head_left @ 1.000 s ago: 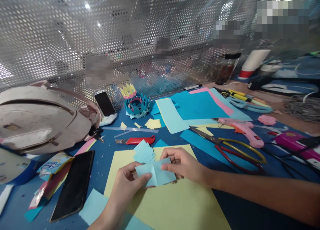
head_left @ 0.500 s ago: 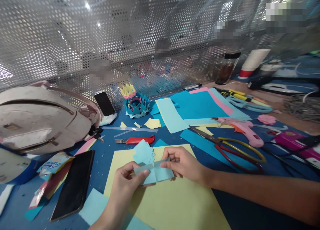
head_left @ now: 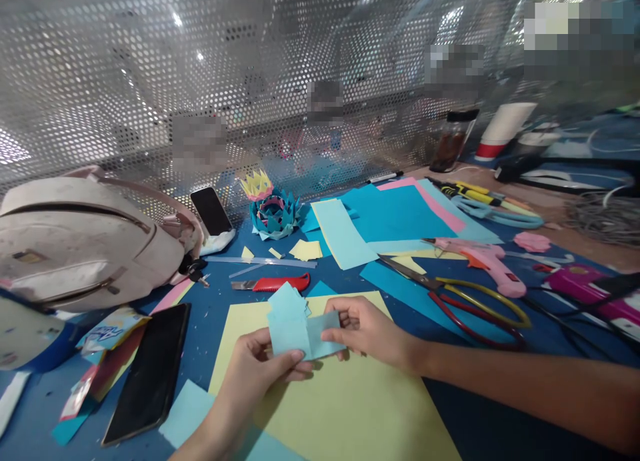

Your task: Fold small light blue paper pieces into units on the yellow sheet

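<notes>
Between my two hands is a light blue piece of paper [head_left: 291, 337] with a crease down its middle. My left hand [head_left: 260, 361] grips its left part, thumb on the lower edge and fingers behind. My right hand [head_left: 357, 324] pinches its right end between thumb and fingers. Just behind it lies a small pile of light blue paper pieces [head_left: 289, 299], partly covered by the held paper. Below my hands is a large pale yellow sheet [head_left: 360, 407]. Another light blue sheet [head_left: 187, 411] lies by my left forearm.
A red box cutter [head_left: 280, 283], scissors [head_left: 435, 284] and a pink glue gun [head_left: 493, 261] lie beyond my hands. A layered paper flower [head_left: 275, 214] stands near the perforated metal screen [head_left: 280, 61]. At left are a black phone [head_left: 147, 374] and a pale backpack [head_left: 85, 241].
The left part of the held paper has tilted up, and my left thumb has slid down to its lower edge. My right hand keeps its pinch almost in place.
</notes>
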`<state>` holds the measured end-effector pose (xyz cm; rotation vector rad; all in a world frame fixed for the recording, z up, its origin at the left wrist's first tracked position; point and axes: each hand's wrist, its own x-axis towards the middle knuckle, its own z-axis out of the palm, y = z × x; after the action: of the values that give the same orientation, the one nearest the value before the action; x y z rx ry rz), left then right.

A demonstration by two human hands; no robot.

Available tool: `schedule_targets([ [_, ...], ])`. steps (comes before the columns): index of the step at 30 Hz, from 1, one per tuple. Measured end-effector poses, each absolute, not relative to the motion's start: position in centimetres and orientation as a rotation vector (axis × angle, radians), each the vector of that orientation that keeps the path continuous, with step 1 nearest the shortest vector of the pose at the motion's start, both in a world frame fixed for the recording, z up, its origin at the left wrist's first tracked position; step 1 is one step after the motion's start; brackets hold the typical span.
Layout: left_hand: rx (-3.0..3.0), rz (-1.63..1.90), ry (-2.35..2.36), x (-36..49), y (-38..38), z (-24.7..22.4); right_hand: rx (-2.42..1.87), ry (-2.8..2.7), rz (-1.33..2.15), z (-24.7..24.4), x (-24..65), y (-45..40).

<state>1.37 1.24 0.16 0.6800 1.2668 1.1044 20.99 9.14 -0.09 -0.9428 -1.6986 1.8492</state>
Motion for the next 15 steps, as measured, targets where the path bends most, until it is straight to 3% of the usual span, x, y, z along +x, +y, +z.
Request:
schedule_targets([
  [15,0.612,1.141,1.271,1.9,0.9,1.2,-0.939,-1.644,1.806,-0.1,20.8,8.9],
])
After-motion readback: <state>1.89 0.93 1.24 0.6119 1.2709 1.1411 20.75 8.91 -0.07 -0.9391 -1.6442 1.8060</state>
